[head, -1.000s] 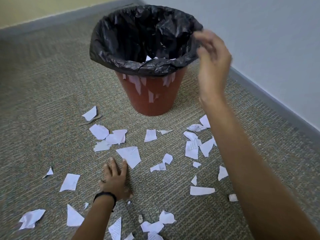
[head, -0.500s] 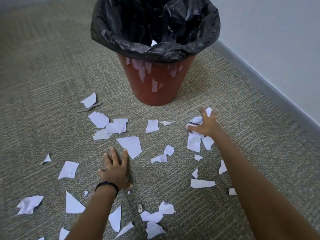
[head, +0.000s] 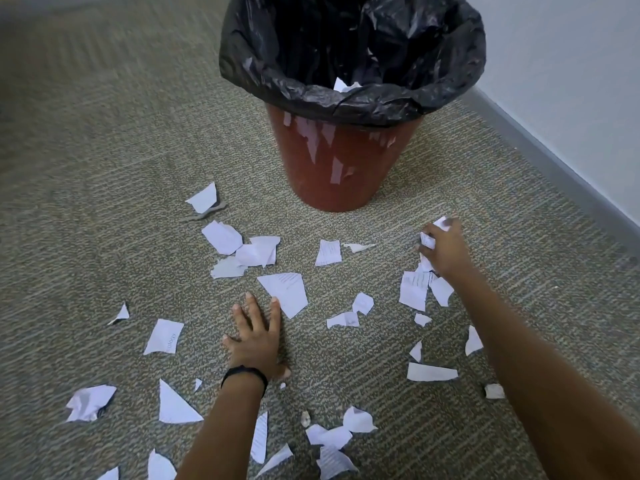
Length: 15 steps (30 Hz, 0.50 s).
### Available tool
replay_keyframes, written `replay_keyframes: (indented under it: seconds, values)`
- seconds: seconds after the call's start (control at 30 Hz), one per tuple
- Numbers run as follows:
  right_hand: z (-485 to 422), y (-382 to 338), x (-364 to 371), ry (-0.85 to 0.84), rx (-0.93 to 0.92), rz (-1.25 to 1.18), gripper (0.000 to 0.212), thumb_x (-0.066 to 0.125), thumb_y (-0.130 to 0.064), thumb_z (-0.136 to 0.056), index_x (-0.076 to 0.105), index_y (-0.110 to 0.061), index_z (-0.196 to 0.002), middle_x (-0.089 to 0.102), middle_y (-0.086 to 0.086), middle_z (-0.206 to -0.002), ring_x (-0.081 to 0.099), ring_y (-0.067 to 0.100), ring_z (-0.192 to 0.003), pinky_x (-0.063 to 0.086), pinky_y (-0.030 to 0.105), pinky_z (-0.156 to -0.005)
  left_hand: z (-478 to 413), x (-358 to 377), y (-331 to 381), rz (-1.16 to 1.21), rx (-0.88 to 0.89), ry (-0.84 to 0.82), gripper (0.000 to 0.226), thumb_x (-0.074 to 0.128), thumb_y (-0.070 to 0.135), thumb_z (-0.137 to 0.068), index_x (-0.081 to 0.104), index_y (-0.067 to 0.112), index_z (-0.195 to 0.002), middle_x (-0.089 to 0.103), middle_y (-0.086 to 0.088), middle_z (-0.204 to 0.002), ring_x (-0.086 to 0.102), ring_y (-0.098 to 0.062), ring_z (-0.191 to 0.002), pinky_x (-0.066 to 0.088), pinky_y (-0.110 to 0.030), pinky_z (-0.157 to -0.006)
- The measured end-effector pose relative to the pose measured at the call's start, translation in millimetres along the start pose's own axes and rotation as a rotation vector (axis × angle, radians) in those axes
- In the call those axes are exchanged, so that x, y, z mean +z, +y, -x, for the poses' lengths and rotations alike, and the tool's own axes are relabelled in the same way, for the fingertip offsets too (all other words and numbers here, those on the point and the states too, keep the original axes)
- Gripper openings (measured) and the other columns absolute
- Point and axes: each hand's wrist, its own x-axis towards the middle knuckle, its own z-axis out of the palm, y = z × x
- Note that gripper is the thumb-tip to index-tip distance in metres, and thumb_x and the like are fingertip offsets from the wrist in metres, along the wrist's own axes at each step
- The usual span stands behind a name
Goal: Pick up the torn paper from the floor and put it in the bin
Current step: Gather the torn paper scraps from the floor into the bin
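Observation:
Several torn white paper scraps lie scattered over the carpet, the largest one (head: 285, 292) near the middle. A red bin (head: 332, 168) with a black liner bag (head: 277, 57) stands behind them, and a few scraps show inside it. My right hand (head: 446, 251) is down on the floor to the right of the bin's base, its fingers curled around crumpled paper scraps (head: 429, 239). My left hand (head: 254, 336), with a black band at the wrist, rests flat on the carpet with fingers spread, its fingertip touching the large scrap.
A white wall (head: 571, 81) with a grey skirting board (head: 554, 168) runs along the right, close to the bin. More scraps (head: 329, 436) lie near the bottom edge between my arms. Green-grey carpet (head: 104, 168) stretches to the left.
My right hand dropped from the bin's rim to the floor and closed its fingers around scraps on the right. The view moved closer to the bin. My left hand stayed flat.

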Motion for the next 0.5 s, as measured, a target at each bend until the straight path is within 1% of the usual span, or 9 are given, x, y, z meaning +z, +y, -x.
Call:
replay_keyframes:
  seconds: [0.07,0.13,0.17,0.27,0.3,0.37,0.43,0.47,0.5]
  values:
    - [3,0,0,0.054,0.090,-0.079,0.040,0.068,-0.013,-0.084,0.056,0.001,-0.119,0.022,0.027,-0.146,0.047,0.038,-0.115,0.037,0.026,-0.086,0,0,-1,0.018,0.000,-0.005,0.117,0.066,0.050,-0.079,-0.023,0.015,-0.146,-0.028,-0.026,-0.150,-0.015,-0.049,-0.140,0.027,-0.060,-0.109]
    - [3,-3,-4,0.039,0.198,-0.127,0.043,0.071,-0.018,-0.082,0.056,-0.001,-0.118,0.022,0.028,-0.143,0.050,0.035,-0.104,0.034,0.023,-0.073,0,0,-2,0.041,0.010,-0.006,0.119,0.068,0.050,-0.077,-0.022,0.016,-0.147,-0.029,-0.025,-0.150,-0.016,-0.048,-0.140,0.025,-0.061,-0.109]
    - [0,-5,-7,0.019,0.226,-0.125,0.044,0.072,-0.020,-0.081,0.056,-0.002,-0.118,0.022,0.027,-0.141,0.050,0.036,-0.105,0.035,0.024,-0.073,0,1,-3,0.056,0.015,-0.004,0.119,0.069,0.050,-0.077,-0.022,0.017,-0.147,-0.029,-0.024,-0.150,-0.017,-0.048,-0.140,0.024,-0.061,-0.110]
    - [-6,-6,-15,-0.080,0.223,-0.090,0.048,0.072,-0.022,-0.081,0.054,0.002,-0.119,0.030,0.027,-0.135,0.049,0.038,-0.112,0.039,0.032,-0.089,0,0,-5,0.095,0.019,-0.006,0.119,0.070,0.046,-0.077,-0.022,0.019,-0.147,-0.032,-0.023,-0.150,-0.019,-0.047,-0.140,0.021,-0.062,-0.110]
    - [-4,-6,-18,-0.108,0.214,-0.068,0.049,0.072,-0.022,-0.081,0.054,0.003,-0.119,0.035,0.028,-0.133,0.051,0.038,-0.112,0.040,0.034,-0.090,0,-1,-5,0.098,0.019,-0.013,0.119,0.070,0.045,-0.078,-0.023,0.019,-0.147,-0.032,-0.023,-0.149,-0.020,-0.047,-0.140,0.021,-0.062,-0.110]
    - [-2,-5,-19,-0.105,0.190,-0.069,0.046,0.073,-0.021,-0.080,0.058,0.007,-0.113,0.046,0.027,-0.129,0.054,0.037,-0.110,0.042,0.035,-0.090,0,-1,-4,0.109,0.017,-0.022,0.119,0.071,0.044,-0.078,-0.023,0.019,-0.146,-0.033,-0.023,-0.149,-0.021,-0.047,-0.139,0.021,-0.063,-0.110]
    - [4,-10,-24,-0.060,0.165,-0.116,0.035,0.074,-0.016,-0.079,0.062,0.008,-0.102,0.059,0.025,-0.115,0.059,0.034,-0.102,0.043,0.035,-0.083,0,-2,-3,0.105,0.017,-0.023,0.120,0.071,0.044,-0.078,-0.024,0.019,-0.146,-0.032,-0.023,-0.149,-0.021,-0.047,-0.139,0.021,-0.063,-0.110]
    - [8,-18,-29,-0.043,0.147,-0.164,0.028,0.073,-0.014,-0.079,0.062,0.006,-0.096,0.063,0.021,-0.104,0.060,0.029,-0.094,0.042,0.033,-0.077,-1,-2,-3,0.102,0.015,-0.023,0.120,0.071,0.044,-0.078,-0.024,0.019,-0.146,-0.032,-0.024,-0.149,-0.021,-0.047,-0.139,0.021,-0.063,-0.110]
    - [14,-30,-37,-0.047,0.126,-0.247,0.021,0.072,-0.014,-0.080,0.061,0.002,-0.090,0.062,0.014,-0.092,0.056,0.023,-0.086,0.039,0.029,-0.072,-1,-2,-3,0.099,0.014,-0.025,0.120,0.071,0.044,-0.078,-0.024,0.018,-0.146,-0.032,-0.024,-0.149,-0.020,-0.047,-0.139,0.021,-0.064,-0.110]
